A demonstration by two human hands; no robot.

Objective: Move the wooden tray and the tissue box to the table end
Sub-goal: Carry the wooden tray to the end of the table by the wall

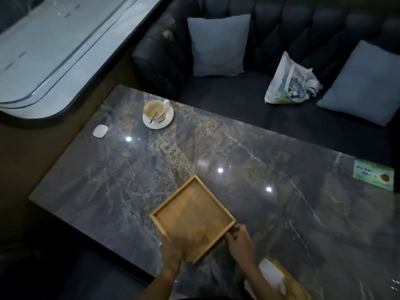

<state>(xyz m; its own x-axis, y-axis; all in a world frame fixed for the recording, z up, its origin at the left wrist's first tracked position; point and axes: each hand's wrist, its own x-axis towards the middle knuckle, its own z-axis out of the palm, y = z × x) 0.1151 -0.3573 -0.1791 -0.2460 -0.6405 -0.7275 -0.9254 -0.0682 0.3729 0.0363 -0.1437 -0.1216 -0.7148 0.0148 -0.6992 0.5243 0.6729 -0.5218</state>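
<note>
Wooden tray (192, 217) — near corner between both hands' fingers (234, 231).

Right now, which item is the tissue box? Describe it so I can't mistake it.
Start at the dark marble table and go to its near edge, right of the square wooden tray both hands are holding. The tissue box sits by the right forearm: a wooden case with white tissue sticking out, unlike the open, empty tray.

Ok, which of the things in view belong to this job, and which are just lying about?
Part of the job:
wooden tray, held by the left hand and right hand
tissue box, near table edge, untouched

Lying about:
cup on saucer
small white case
green card
tote bag on sofa
two cushions
</note>
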